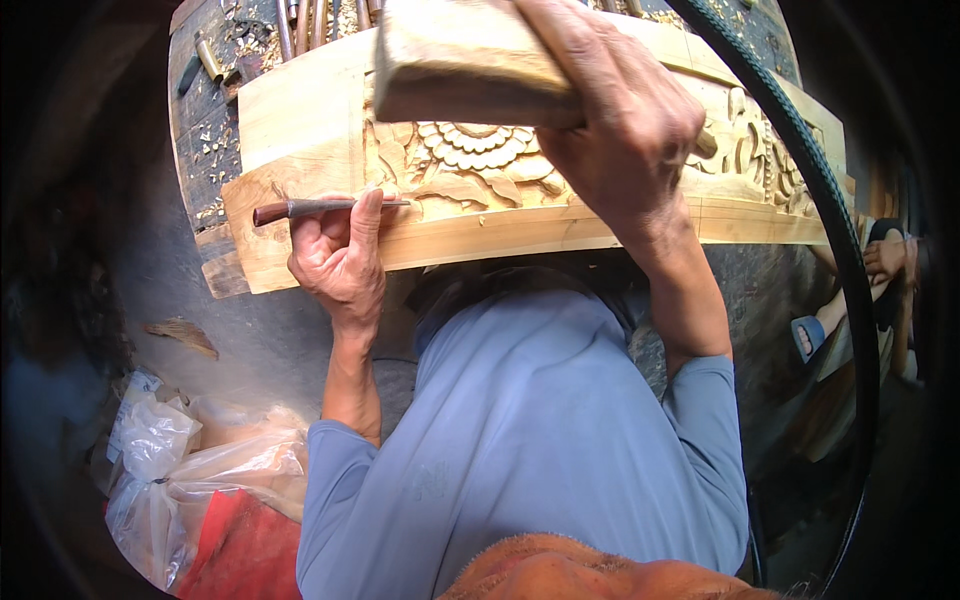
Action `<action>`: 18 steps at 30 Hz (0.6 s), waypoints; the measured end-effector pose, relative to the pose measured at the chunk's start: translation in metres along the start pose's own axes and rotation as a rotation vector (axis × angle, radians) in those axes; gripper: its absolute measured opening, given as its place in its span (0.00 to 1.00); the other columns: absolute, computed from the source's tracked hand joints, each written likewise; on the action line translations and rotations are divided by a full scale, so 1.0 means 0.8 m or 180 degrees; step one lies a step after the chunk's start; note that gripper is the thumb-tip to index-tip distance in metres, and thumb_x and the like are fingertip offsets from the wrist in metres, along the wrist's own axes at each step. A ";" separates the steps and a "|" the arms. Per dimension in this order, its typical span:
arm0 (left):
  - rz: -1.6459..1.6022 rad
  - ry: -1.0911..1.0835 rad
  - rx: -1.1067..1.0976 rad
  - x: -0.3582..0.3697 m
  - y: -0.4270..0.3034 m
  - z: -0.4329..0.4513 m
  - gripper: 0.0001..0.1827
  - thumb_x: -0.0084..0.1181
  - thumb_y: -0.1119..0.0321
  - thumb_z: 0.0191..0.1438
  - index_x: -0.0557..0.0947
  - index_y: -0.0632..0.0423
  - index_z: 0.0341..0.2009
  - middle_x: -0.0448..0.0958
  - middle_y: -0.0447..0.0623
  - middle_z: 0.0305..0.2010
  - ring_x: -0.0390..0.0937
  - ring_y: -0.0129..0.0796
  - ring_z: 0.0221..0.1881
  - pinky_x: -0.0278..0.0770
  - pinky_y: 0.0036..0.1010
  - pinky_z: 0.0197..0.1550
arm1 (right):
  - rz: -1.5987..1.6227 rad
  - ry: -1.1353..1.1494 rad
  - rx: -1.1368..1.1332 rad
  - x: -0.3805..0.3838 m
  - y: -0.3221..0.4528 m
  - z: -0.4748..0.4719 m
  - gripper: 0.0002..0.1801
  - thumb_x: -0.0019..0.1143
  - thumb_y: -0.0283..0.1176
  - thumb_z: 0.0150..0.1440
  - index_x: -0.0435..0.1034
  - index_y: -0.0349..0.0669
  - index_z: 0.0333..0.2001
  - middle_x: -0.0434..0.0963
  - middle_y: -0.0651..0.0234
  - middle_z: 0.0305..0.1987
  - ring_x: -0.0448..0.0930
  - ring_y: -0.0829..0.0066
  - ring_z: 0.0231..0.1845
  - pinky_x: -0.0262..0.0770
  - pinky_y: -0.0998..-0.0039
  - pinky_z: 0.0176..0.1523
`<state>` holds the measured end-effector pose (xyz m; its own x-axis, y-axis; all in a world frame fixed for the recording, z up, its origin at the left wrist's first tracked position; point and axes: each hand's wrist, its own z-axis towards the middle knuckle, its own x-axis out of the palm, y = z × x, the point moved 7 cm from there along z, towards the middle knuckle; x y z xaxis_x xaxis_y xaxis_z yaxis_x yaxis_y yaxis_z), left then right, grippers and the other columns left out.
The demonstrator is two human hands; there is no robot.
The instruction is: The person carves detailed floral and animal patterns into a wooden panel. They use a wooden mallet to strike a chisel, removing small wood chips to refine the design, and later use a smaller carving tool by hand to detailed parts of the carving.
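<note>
My left hand (339,251) grips a carving chisel (309,208) with a dark reddish handle, held nearly level. Its thin blade points right, over the lower left edge of the carved relief on a pale wooden panel (300,124). The relief shows a layered flower (484,154) with leaves (457,187) around it. Raised above the panel, my right hand (637,124) is closed around a blocky wooden mallet (472,71). The mallet head hides the upper part of the flower. A short handle end (705,142) sticks out to the right of that hand.
Several chisels (302,26) and wood shavings lie on the dark workbench (202,142) behind the panel. A black braided cable (814,142) arcs down the right side. Tied plastic bags (161,450) sit on the floor at lower left. Another person's sandalled foot (808,337) shows at right.
</note>
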<state>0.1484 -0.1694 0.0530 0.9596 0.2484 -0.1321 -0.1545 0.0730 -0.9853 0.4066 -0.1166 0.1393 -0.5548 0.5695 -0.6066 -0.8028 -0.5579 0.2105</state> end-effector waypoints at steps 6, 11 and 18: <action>-0.0027 0.0032 0.0062 0.004 0.005 0.000 0.06 0.62 0.79 0.63 0.77 0.63 0.41 0.86 0.54 0.33 0.85 0.32 0.34 0.86 0.26 0.44 | -0.0295 0.0717 -0.0033 0.003 0.044 0.018 0.30 0.63 0.23 0.50 0.75 0.37 0.61 0.83 0.51 0.50 0.87 0.58 0.40 0.83 0.59 0.39; -0.0059 0.0052 0.0070 0.006 0.005 0.001 0.06 0.63 0.78 0.63 0.77 0.62 0.41 0.86 0.54 0.33 0.85 0.31 0.34 0.85 0.25 0.43 | 0.0009 -0.0527 -0.0615 0.027 0.030 0.007 0.25 0.60 0.23 0.51 0.78 0.35 0.55 0.84 0.49 0.45 0.86 0.54 0.44 0.83 0.57 0.44; 0.0029 0.0032 0.0032 0.003 0.008 0.001 0.08 0.64 0.77 0.62 0.78 0.63 0.42 0.87 0.54 0.34 0.86 0.31 0.35 0.85 0.25 0.43 | 0.0044 -0.0272 -0.0484 0.032 0.050 0.012 0.27 0.55 0.29 0.55 0.73 0.35 0.59 0.81 0.54 0.49 0.84 0.58 0.48 0.81 0.62 0.52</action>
<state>0.1498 -0.1675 0.0461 0.9604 0.2394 -0.1422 -0.1656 0.0805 -0.9829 0.3584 -0.1186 0.1393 -0.5873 0.6069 -0.5355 -0.7563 -0.6472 0.0960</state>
